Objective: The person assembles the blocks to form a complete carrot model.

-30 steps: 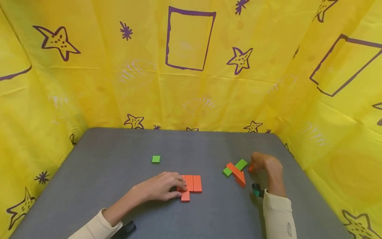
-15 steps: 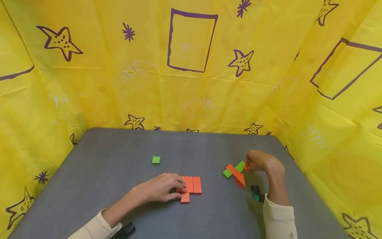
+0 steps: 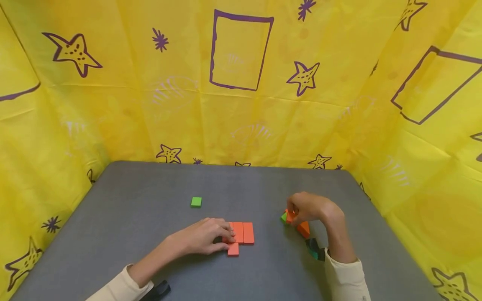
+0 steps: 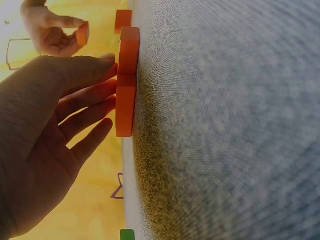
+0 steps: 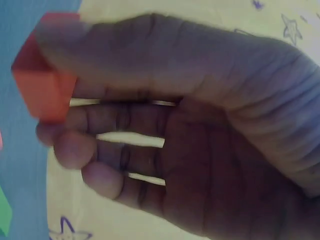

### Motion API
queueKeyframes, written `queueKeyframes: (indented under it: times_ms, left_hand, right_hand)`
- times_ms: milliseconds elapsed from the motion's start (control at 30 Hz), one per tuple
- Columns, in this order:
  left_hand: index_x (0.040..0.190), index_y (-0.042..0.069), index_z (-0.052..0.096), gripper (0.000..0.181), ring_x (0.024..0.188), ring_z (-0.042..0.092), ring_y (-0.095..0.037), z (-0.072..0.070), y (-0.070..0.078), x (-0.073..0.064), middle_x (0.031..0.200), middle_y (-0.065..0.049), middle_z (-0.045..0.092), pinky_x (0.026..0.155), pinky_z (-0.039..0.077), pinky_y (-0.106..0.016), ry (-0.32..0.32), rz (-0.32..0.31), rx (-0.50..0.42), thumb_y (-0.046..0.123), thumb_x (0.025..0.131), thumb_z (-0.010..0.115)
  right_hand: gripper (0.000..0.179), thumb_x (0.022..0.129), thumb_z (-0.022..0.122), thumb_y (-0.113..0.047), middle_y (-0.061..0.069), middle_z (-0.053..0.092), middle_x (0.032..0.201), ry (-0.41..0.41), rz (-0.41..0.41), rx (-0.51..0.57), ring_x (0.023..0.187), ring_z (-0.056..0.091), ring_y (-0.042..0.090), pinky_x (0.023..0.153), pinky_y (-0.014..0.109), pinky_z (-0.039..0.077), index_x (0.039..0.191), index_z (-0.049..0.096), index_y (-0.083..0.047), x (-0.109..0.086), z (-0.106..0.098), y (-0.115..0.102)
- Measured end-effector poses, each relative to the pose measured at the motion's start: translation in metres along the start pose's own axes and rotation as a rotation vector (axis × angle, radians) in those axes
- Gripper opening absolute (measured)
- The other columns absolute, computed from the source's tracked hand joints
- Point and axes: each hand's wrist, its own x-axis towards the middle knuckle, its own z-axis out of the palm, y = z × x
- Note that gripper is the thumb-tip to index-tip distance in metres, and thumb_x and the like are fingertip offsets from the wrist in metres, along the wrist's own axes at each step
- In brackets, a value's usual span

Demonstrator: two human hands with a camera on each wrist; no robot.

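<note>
My left hand (image 3: pixel 205 236) rests its fingertips on the left end of a group of flat orange blocks (image 3: pixel 248 233), partly covering them. A small orange square block (image 3: pixel 233 250) adjoins the group's near side, by the thumb. In the left wrist view, relaxed fingers touch the upper faces of orange blocks (image 4: pixel 126 105). My right hand (image 3: pixel 309 207) pinches another orange block (image 5: pixel 42 87) between thumb and fingers. That hand is over a pile at the right, where a green block (image 3: pixel 283 218) and an orange block (image 3: pixel 303 229) show from under it.
A green square block (image 3: pixel 196 202) lies alone farther back, left of centre. Everything sits on a grey table (image 3: pixel 150 184). Yellow cloth with purple drawings (image 3: pixel 241 121) encloses its back and sides. Dark straps (image 3: pixel 315 249) hang at the wrists.
My right hand has moved left, carrying the pinched orange block from the pile's right side to over the pile. My left hand stays on the orange group.
</note>
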Motion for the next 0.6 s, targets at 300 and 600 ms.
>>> queueKeyframes:
  times_ms: [300,600]
  left_hand:
    - [0.120,0.020,0.080,0.023,0.120,0.068,-0.009,0.000,0.001,-0.001,0.123,0.006,0.076,0.105,0.057,-0.036,-0.023,-0.051,-0.012,0.025,0.098,0.074]
    - [0.116,0.019,0.081,0.020,0.116,0.069,-0.010,0.001,-0.001,0.000,0.120,0.005,0.077,0.102,0.058,-0.037,0.020,0.020,0.003,0.026,0.098,0.074]
  right_hand:
    - [0.024,0.080,0.087,-0.011,-0.007,0.056,0.074,-0.099,-0.142,-0.045,0.067,0.047,0.006,0.063,0.021,0.042,0.082,0.063,-0.013,0.022,0.023,-0.041]
    - [0.033,0.079,0.091,-0.018,-0.011,0.049,0.071,-0.245,-0.225,-0.158,0.062,0.044,0.004,0.059,0.018,0.037,0.085,0.059,-0.016,0.049,0.051,-0.080]
